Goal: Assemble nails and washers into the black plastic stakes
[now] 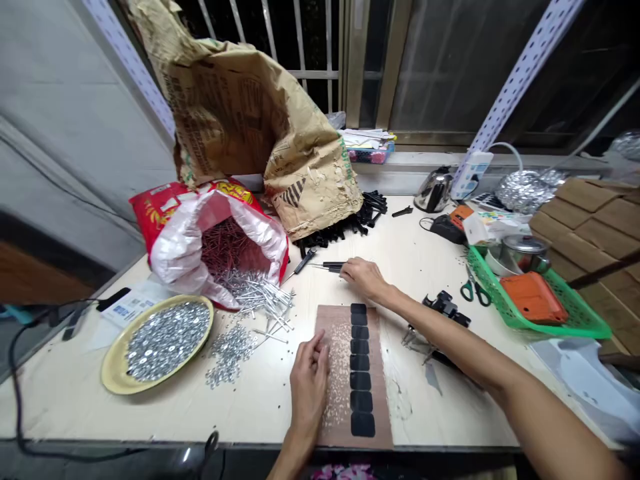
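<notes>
From where I stand, the left hand (310,377), fingers curled, rests at the left edge of the brown mat (383,400); whether it holds anything cannot be told. The right hand (363,277) has fingertips at black-handled rods (332,265), grip unconfirmed. Those appear assembled; left of the left hand, loose metal rods (270,300) and washers (233,350) appear unfitted.

Pale table (250,417), yellow plate (113,365), red sack (173,250), brown sheet (381,390), green basket (560,329)

On my feed I see a cream-topped worktable (415,247) below a dark, brown-framed glass window (440,73), whitish wall (55,87) leftward.
</notes>
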Action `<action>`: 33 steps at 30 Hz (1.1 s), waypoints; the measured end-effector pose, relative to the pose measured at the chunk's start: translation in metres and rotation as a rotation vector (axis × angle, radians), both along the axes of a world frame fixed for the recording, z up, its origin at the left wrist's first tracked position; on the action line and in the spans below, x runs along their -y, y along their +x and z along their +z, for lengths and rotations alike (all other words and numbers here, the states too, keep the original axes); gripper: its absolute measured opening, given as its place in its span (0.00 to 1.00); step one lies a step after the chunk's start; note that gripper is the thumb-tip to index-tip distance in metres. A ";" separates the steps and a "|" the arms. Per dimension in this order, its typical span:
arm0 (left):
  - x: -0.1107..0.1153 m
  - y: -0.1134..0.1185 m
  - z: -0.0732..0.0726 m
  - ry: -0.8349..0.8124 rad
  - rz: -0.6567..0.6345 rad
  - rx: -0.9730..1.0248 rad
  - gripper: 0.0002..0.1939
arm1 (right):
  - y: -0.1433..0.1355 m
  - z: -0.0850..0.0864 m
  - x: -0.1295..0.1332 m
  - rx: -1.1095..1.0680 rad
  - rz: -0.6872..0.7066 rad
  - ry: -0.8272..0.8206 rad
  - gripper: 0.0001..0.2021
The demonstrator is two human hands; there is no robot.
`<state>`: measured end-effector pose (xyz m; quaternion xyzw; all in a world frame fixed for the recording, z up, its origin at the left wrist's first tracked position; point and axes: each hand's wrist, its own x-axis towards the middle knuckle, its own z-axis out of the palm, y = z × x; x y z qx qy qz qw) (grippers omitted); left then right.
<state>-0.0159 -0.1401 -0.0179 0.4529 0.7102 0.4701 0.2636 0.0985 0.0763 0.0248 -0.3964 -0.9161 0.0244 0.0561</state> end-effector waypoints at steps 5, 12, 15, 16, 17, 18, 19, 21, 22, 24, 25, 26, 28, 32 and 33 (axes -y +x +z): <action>0.027 -0.035 0.008 0.024 0.145 -0.137 0.15 | -0.059 -0.033 -0.015 0.043 -0.028 -0.027 0.12; 0.063 -0.114 0.007 -0.045 0.311 -0.670 0.11 | -0.057 -0.054 -0.014 0.055 -0.050 0.013 0.16; 0.066 -0.123 0.000 -0.107 0.256 -0.787 0.11 | -0.049 -0.055 -0.009 0.033 -0.027 0.062 0.14; 0.067 -0.124 -0.002 -0.129 0.242 -0.809 0.11 | -0.045 -0.055 -0.008 0.015 -0.022 0.073 0.14; 0.068 -0.124 -0.004 -0.150 0.231 -0.824 0.11 | -0.041 -0.055 -0.006 -0.007 -0.019 0.084 0.14; 0.070 -0.124 -0.006 -0.166 0.224 -0.833 0.11 | -0.036 -0.054 -0.004 -0.034 -0.019 0.093 0.13; 0.072 -0.124 -0.007 -0.178 0.219 -0.839 0.11 | -0.031 -0.053 -0.003 -0.064 -0.023 0.097 0.13; 0.076 -0.125 -0.010 -0.188 0.210 -0.843 0.11 | -0.021 -0.052 0.002 -0.133 -0.030 0.099 0.13; 0.078 -0.126 -0.011 -0.189 0.206 -0.844 0.11 | -0.017 -0.051 0.005 -0.172 -0.034 0.099 0.13; 0.081 -0.127 -0.011 -0.196 0.197 -0.860 0.11 | -0.010 -0.049 0.013 -0.252 -0.034 0.095 0.13; 0.081 -0.127 -0.011 -0.205 0.193 -0.876 0.11 | -0.007 -0.047 0.018 -0.289 -0.027 0.090 0.14; 0.080 -0.127 -0.011 -0.217 0.189 -0.897 0.12 | -0.005 -0.044 0.024 -0.325 -0.016 0.083 0.14; 0.078 -0.127 -0.008 -0.241 0.176 -0.941 0.12 | -0.004 -0.038 0.037 -0.388 0.017 0.061 0.15; 0.072 -0.126 -0.003 -0.265 0.151 -0.980 0.12 | -0.009 -0.022 0.065 -0.490 0.090 0.004 0.15; 0.071 -0.125 -0.001 -0.256 0.150 -0.962 0.12 | -0.011 -0.019 0.073 -0.513 0.112 -0.019 0.14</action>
